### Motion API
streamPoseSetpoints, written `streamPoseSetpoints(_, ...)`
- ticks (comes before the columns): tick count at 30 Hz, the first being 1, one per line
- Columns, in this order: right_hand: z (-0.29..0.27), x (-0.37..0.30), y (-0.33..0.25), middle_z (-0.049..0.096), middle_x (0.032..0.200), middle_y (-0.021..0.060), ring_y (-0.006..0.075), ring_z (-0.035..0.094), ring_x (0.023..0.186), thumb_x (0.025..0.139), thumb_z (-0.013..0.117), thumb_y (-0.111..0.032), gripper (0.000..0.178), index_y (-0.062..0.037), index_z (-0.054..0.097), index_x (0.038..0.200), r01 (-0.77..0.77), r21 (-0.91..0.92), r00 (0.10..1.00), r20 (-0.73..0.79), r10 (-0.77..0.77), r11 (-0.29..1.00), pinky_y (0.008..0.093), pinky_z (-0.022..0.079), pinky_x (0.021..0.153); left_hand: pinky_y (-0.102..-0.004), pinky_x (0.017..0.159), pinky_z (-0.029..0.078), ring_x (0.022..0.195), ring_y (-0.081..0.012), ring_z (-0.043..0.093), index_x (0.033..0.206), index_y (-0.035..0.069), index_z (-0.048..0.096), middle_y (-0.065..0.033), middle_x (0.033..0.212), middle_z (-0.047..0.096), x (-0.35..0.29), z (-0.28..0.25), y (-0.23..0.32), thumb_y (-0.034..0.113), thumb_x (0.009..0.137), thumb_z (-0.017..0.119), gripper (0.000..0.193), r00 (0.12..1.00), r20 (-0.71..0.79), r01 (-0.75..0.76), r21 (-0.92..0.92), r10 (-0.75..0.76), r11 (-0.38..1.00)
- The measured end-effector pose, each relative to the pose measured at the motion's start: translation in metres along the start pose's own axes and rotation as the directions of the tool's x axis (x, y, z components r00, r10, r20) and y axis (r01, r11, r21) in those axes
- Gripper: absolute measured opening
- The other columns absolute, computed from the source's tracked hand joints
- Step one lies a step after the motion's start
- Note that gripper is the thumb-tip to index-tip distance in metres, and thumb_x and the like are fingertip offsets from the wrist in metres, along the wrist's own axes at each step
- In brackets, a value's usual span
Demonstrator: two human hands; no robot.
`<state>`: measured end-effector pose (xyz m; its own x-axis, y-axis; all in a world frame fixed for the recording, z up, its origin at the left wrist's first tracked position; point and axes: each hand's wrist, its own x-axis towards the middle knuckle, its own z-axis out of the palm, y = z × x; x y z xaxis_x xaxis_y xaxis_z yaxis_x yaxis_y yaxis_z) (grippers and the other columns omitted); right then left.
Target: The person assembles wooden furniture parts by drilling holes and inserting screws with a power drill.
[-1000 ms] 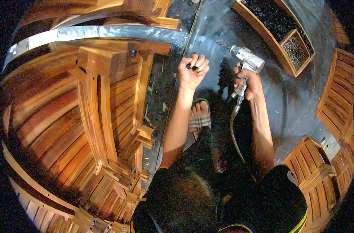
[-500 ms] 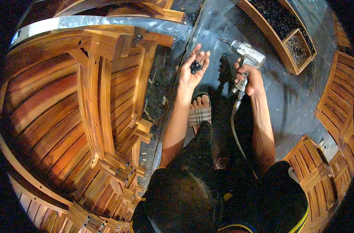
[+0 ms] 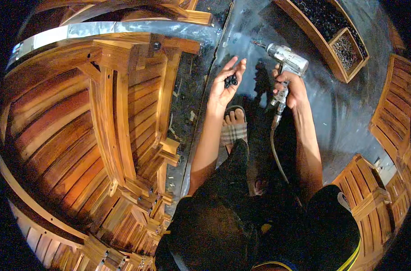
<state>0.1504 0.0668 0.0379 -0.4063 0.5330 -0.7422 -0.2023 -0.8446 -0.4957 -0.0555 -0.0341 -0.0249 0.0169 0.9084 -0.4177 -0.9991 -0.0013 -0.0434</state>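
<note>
Several small dark pieces (image 3: pixel 231 81) rest in my left hand (image 3: pixel 224 88), palm up, with the fingers curled around them. They look round and black; their exact kind is too small to tell. My right hand (image 3: pixel 290 88) is wrapped round the handle of a silver air-powered driver (image 3: pixel 287 60). Its thin bit points away to the far left, touching nothing. From the bottom of the handle an air hose (image 3: pixel 275 151) runs back beside my right forearm. Nearest to my left hand is a wooden frame (image 3: pixel 169 90) on the left.
Slatted wooden furniture parts (image 3: pixel 113 108) stand along the left. A wooden tray (image 3: pixel 314 34) of black pieces lies at the far right, with a small box (image 3: pixel 347 49) of metal screws at its end. More slatted panels (image 3: pixel 395 104) stand right. My sandalled foot (image 3: pixel 235 126) is below.
My left hand has shifted slightly nearer and its fingers have curled in more over the black pieces. The driver stays in my right hand, nearly still.
</note>
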Motion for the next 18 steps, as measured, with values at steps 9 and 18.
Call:
streamPoseSetpoints(9,0.004,-0.003,0.002,0.058,0.084,0.0038,0.0090,0.041,0.045,0.069,0.054,0.000,0.035,-0.0069,0.055,0.103,0.013,-0.010,0.999,0.032,-0.013,1.000,0.0301,0.045,0.048,-0.0230,0.059,0.043,0.073,-0.0158,0.048,0.124,-0.005,0.048,-0.0158,0.107,0.055,-0.020,-0.015,-0.006,0.002,0.089,0.047,0.036,0.993,-0.105,0.060,0.047,-0.055,0.997)
streamPoseSetpoints(18,0.004,-0.001,0.008,0.058,0.079,0.0047,0.0117,0.045,0.046,0.066,0.056,0.000,0.033,-0.0060,0.055,0.098,0.034,-0.019,0.999,0.024,-0.033,0.999,0.0301,0.047,0.045,-0.0254,0.054,0.040,0.070,-0.0164,0.047,0.122,-0.004,0.052,-0.0110,0.093,0.055,-0.030,-0.024,-0.005,0.003,0.083,0.050,0.039,0.991,-0.125,0.080,0.218,-0.054,0.973)
